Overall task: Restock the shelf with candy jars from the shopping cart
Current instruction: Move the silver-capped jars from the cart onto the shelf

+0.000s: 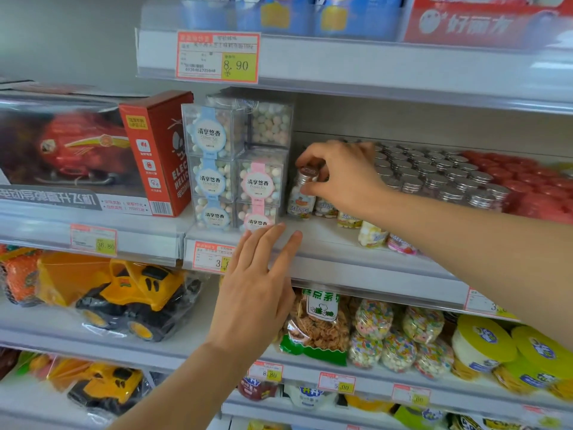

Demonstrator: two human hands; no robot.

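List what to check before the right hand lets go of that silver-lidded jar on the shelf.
1. Grip: right hand holds the candy jar by its silver lid: ok.
2. Jar base flat on the shelf: cannot tell; the jar leans slightly.
3. Bare shelf in front of the jar: ok.
4. The left hand is open on the shelf edge, away from the jar: ok.
5. The front jars upright: cannot tell; the arm covers them partly.

The right hand [338, 176], arm outstretched, pinched a small silver-capped clear jar [300, 198], while the left hand [257, 293] stretched forward, fingers straight.
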